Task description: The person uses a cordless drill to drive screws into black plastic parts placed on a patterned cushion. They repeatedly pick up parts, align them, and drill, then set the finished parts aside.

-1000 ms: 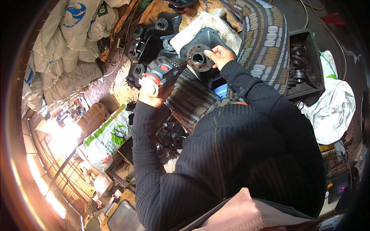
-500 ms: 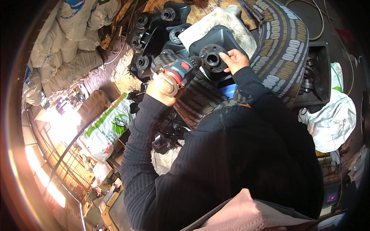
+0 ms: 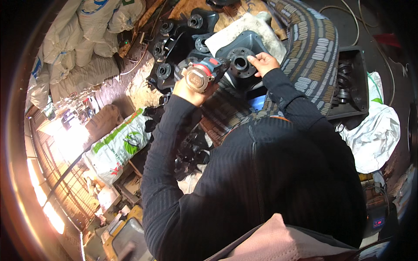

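Observation:
My left hand (image 3: 186,92) is wrapped around a grey, blue and red cordless drill (image 3: 210,66). The drill's dark nose points at the left edge of a round dark metal flange (image 3: 233,66), though contact there cannot be made out. This flange, with a large centre hole and smaller holes around it, sits on a black flared housing (image 3: 250,39). My right hand (image 3: 266,65) has thumb and forefinger pinched at the flange's right rim; anything small between them is hidden. The housing leans against a stained white block (image 3: 241,24).
Several similar black flanged housings (image 3: 196,21) lie to the far left. Patterned fabric (image 3: 311,43) curves along the right. Beyond it stands a black bin (image 3: 362,93) with dark metal rings, near a crumpled white bag (image 3: 374,139). Stuffed white sacks (image 3: 89,26) fill the upper left.
The view has shifted slightly. The drill has turned, so its rear end shows more, and its nose stays by the flange. My right hand's fingers have moved slightly up the rim.

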